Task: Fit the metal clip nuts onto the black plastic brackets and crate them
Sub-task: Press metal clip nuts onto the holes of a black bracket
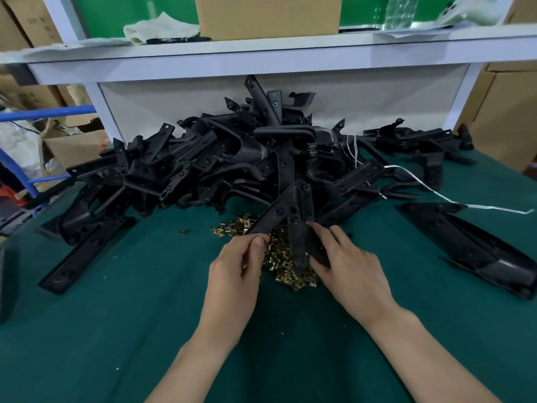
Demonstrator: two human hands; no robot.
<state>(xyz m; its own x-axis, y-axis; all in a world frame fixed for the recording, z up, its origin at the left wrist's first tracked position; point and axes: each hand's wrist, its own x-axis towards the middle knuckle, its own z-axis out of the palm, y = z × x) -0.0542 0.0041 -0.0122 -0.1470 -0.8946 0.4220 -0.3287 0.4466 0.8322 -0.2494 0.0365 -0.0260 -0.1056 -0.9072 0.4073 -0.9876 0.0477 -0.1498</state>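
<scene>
Nearest to us, our two bare forearms reach forward over the green tabletop (pixel 122 330), and our hands meet above the heap of brass-coloured clip nuts (pixel 283 267). Our left hand (pixel 236 271) has thumb and fingers pinched together at the lower end of one arm of a black bracket (pixel 286 212); whether a clip nut sits inside that pinch we cannot tell. Our right hand (pixel 345 266) is curled around the bracket's other arm, steadying it with the arm's tip resting among the clip nuts. The bracket looks like stiff moulded plastic, light enough to hold up in one hand, long and flat with screw holes, so we judge it best held along a flat arm close to the end being fitted, where it will not twist. The clip nuts appear small, thin, springy and probably sharp-edged, easy to fumble, so a fingertip pinch on the flat sides seems right. Behind them the large pile of brackets (pixel 238 158) lies tangled against the back panel, likely to snag when one is pulled free. No crate is clearly in view.
</scene>
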